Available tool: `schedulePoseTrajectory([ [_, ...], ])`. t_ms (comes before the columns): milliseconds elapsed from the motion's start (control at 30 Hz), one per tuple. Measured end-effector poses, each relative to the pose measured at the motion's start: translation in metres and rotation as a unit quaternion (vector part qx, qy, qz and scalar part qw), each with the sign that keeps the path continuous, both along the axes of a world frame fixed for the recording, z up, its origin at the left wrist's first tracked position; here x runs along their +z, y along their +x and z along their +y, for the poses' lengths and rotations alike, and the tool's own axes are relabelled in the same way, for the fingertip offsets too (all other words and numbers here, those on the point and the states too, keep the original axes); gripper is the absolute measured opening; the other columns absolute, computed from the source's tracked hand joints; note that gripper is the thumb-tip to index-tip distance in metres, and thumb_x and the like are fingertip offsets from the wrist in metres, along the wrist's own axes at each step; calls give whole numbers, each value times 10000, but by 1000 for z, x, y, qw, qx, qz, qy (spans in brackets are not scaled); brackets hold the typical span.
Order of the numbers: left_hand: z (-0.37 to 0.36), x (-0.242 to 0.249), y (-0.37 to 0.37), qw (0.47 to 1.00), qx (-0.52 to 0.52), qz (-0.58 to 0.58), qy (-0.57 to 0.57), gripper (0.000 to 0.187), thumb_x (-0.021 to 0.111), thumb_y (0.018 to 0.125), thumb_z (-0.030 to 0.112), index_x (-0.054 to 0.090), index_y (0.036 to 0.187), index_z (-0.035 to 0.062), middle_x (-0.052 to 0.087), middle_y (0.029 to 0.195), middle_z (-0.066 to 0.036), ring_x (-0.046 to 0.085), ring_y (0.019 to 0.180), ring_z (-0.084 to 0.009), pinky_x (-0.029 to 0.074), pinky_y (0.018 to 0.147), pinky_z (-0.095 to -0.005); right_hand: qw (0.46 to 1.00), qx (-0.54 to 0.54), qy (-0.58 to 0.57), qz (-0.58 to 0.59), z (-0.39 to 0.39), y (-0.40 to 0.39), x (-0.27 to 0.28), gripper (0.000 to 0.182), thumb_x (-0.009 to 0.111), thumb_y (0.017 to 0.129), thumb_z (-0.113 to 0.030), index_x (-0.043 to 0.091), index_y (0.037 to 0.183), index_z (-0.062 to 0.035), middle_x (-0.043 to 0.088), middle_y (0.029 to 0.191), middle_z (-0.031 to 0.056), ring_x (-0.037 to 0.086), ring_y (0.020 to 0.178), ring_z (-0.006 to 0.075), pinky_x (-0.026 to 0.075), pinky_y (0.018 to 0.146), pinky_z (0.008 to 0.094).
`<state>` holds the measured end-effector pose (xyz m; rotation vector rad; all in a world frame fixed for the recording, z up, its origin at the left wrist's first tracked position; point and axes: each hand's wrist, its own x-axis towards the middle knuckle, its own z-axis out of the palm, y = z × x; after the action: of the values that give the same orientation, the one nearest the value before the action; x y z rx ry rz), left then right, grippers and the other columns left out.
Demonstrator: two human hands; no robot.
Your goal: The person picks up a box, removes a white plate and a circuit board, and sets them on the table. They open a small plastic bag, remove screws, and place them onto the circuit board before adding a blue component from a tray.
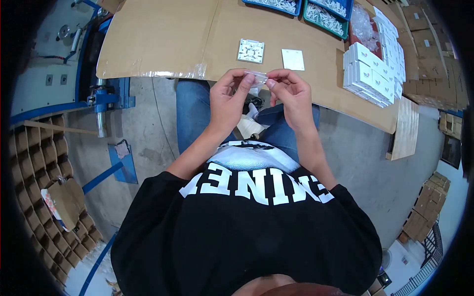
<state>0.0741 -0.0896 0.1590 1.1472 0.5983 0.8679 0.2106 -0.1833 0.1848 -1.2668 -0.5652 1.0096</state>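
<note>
Between my two hands, just off the table's near edge, is a small clear plastic bag. My left hand pinches its left end between thumb and fingers. The right end is pinched by my right hand. What the bag holds, if anything, is too small to tell. Beyond my hands on the cardboard-covered table lies an open white square tray with small parts in it. To its right lies a flat white square piece.
White boxes are stacked at the table's right side. Blue and green bins of small white parts stand at the far edge, beside clear plastic bags. A blue metal frame is left of the table. A cardboard divider grid is lower left.
</note>
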Motion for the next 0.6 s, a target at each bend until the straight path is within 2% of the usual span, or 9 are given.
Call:
schedulePoseTrajectory([
  [200,-1,-1,0,1000,-10,-8,-9,170,659,992,104,644,1109,-19,695,995,-52,645,928,-92,513,829,-239,999,-35,2,2,3,-12,-6,115,676,927,-10,661,1036,21,663,886,44,577,658,73,499,544,234],
  [467,0,-1,-1,1000,-10,3,15,174,665,990,117,631,1100,-14,683,981,-47,647,939,-92,510,845,-238,995,-76,26,-64,9,-13,-9,84,678,927,5,668,1009,-5,630,855,-16,480,632,11,336,522,172],
  [600,1,1,-2,1000,-6,-6,-6,168,653,999,121,631,1094,-15,683,979,-48,651,930,-95,516,839,-242,996,-61,12,-68,10,-11,-5,86,680,929,-1,664,1012,-6,630,857,-15,483,627,14,345,515,177],
])
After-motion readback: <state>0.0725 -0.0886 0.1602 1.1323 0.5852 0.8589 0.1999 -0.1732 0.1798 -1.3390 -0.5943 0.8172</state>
